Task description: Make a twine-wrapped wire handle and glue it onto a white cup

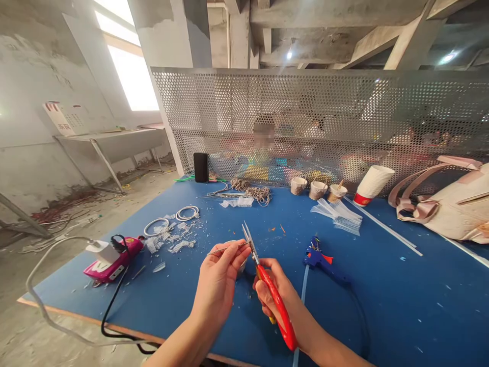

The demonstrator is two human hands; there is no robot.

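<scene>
My left hand (223, 270) pinches a thin twisted cord (221, 250) between thumb and fingers. Wrapped round the handles of red-handled scissors (273, 293), my right hand (280, 285) holds them with the blades pointing up and away. The blades meet the cord near my left fingertips; whether it is cut I cannot tell. Below my hands a small pale object is mostly hidden. A blue glue gun (319, 257) lies to the right of my right hand, a clear stick trailing from it.
A pink power strip (110, 265) with a white charger (102, 252) sits on the left. Cord coils (257, 193), a black phone (200, 167), paper cups (318, 190), plastic strips (340, 216) and a bag (458, 204) line the back. People show through the perforated metal screen (229, 102).
</scene>
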